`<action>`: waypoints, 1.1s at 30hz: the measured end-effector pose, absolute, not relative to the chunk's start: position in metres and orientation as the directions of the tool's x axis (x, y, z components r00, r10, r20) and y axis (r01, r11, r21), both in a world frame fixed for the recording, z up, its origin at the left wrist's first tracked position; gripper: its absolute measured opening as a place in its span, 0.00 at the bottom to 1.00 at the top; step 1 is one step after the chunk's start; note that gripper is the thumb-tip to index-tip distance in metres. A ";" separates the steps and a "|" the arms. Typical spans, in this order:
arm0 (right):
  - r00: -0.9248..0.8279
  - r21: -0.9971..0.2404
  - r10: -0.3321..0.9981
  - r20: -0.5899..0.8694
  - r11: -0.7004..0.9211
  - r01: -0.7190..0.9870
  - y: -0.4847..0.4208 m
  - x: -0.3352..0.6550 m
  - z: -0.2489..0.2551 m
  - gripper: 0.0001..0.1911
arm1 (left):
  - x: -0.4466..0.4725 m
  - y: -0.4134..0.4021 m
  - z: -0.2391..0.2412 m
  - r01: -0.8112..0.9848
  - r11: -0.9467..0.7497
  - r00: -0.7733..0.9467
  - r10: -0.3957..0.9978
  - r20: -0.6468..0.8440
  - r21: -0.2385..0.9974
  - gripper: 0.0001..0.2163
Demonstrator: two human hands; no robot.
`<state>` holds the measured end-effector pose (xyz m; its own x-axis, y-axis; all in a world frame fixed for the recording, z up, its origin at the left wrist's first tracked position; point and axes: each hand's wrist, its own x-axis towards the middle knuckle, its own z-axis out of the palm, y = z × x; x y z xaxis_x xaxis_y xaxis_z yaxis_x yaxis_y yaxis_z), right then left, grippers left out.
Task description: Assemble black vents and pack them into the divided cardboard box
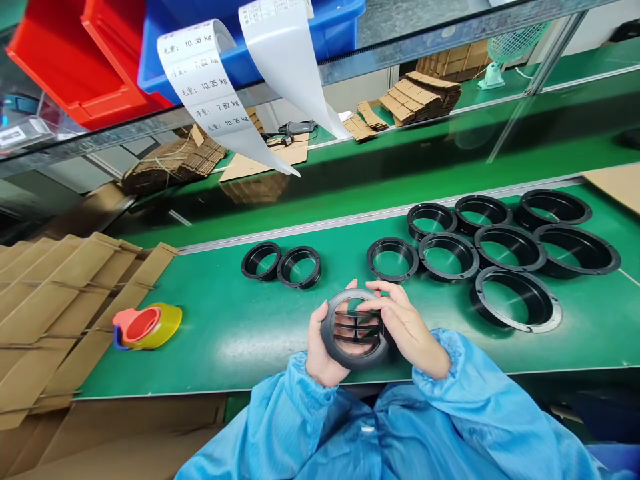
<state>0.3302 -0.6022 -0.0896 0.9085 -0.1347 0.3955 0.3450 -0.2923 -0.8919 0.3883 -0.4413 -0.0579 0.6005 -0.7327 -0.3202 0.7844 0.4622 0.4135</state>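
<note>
Fingers of the right hand curl over the top of a slatted black ring, gripping its rim; the left hand cups it from behind, fingers closed against the back and showing through the slats. The ring is held in both hands, low over the green bench.

Progress as seen: one ring in hand has slats. Ten black rings lie on the bench, in two sizes or more, green showing through each, no slats visible.

Left of the hands, flattened cartons lie stacked, a tape roll just beside them.

Containers: a red bin and a blue bin sit on the shelf overhead, contents hidden. A printed paper strip hangs before the blue bin.
</note>
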 end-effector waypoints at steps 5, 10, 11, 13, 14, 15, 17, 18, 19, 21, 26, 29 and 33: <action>0.921 -0.909 -0.159 0.355 -0.289 0.301 -0.601 0.330 -0.091 0.26 | 0.389 -0.442 -0.062 0.804 0.454 0.583 -0.729 -0.358 0.385 0.32; 0.916 -0.912 -0.174 0.361 -0.271 0.308 -0.601 0.330 -0.093 0.25 | 0.391 -0.442 -0.065 0.808 0.454 0.581 -0.719 -0.382 0.376 0.32; 0.915 -0.912 -0.173 0.364 -0.268 0.311 -0.601 0.330 -0.094 0.25 | 0.391 -0.443 -0.065 0.807 0.453 0.583 -0.714 -0.388 0.378 0.32; 0.915 -0.914 -0.175 0.363 -0.259 0.312 -0.602 0.330 -0.096 0.24 | 0.390 -0.444 -0.064 0.803 0.456 0.590 -0.698 -0.406 0.384 0.30; 0.917 -0.916 -0.176 0.358 -0.254 0.309 -0.602 0.331 -0.098 0.24 | 0.390 -0.445 -0.063 0.802 0.459 0.593 -0.691 -0.414 0.383 0.30; 0.921 -0.921 -0.176 0.348 -0.249 0.301 -0.603 0.331 -0.099 0.24 | 0.390 -0.446 -0.062 0.801 0.464 0.596 -0.685 -0.419 0.379 0.29; 0.931 -0.934 -0.177 0.318 -0.228 0.275 -0.603 0.330 -0.103 0.24 | 0.391 -0.446 -0.062 0.800 0.474 0.597 -0.682 -0.422 0.366 0.28; 0.937 -0.941 -0.177 0.301 -0.217 0.261 -0.604 0.330 -0.105 0.25 | 0.391 -0.447 -0.062 0.801 0.478 0.598 -0.683 -0.421 0.362 0.28; 0.941 -0.945 -0.177 0.287 -0.210 0.249 -0.604 0.330 -0.106 0.26 | 0.391 -0.446 -0.062 0.800 0.479 0.598 -0.684 -0.418 0.361 0.28; 0.946 -0.950 -0.176 0.272 -0.203 0.235 -0.605 0.330 -0.108 0.27 | 0.391 -0.446 -0.064 0.797 0.477 0.602 -0.682 -0.416 0.371 0.27; 0.950 -0.964 -0.185 0.251 -0.142 0.227 -0.606 0.330 -0.108 0.27 | 0.391 -0.444 -0.067 0.792 0.483 0.608 -0.678 -0.413 0.374 0.28; 0.953 -0.977 -0.219 0.210 -0.090 0.194 -0.606 0.329 -0.110 0.27 | 0.392 -0.444 -0.071 0.789 0.489 0.612 -0.672 -0.417 0.371 0.29; 0.962 -0.991 -0.238 0.131 -0.015 0.131 -0.606 0.327 -0.117 0.27 | 0.392 -0.441 -0.077 0.796 0.488 0.604 -0.674 -0.424 0.357 0.28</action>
<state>0.3269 -0.6056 -0.1168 0.9625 -0.2376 0.1312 0.1315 -0.0148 -0.9912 0.3922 -0.4413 -0.0771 0.6041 -0.6745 -0.4244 0.7962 0.4884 0.3572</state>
